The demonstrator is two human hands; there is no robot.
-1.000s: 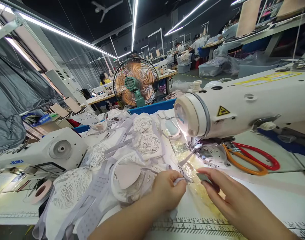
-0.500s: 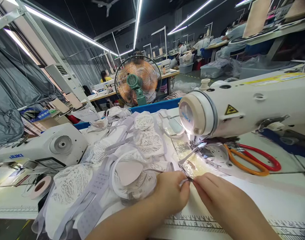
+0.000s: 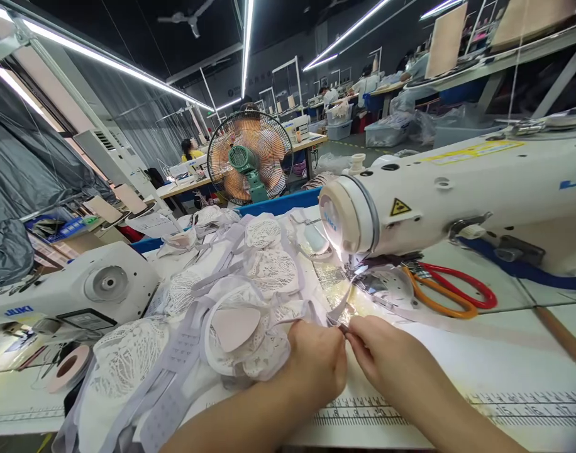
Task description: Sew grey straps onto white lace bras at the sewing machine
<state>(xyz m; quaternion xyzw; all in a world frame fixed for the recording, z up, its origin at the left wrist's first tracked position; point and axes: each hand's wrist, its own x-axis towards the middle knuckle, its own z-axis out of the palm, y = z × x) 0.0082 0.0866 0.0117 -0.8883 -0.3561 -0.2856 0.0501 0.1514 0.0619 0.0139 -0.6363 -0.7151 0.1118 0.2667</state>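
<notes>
A narrow pale strap (image 3: 343, 304) runs from under the sewing machine's needle area down to my two hands. My left hand (image 3: 319, 355) is closed in a fist, with the strap's lower end at its thumb side. Close beside it, my right hand (image 3: 387, 349) pinches the same end between thumb and fingertips. The exact grip is partly hidden by the fingers. Just left of my left hand lies a white lace bra (image 3: 254, 340) with a loose beige pad (image 3: 235, 327) on its cup.
The sewing machine head (image 3: 387, 207) stands at the right, its lamp lit. Orange-and-red-handled scissors (image 3: 443, 305) lie beneath it. More lace bras (image 3: 127, 352) are piled at the left, near a second machine (image 3: 104, 283) and a tape roll (image 3: 70, 370). Behind is a fan (image 3: 250, 157).
The view has turned a little to the right, so most things sit further left. Both hands stay together on the strap, and its part near the fingers looks wider now.
</notes>
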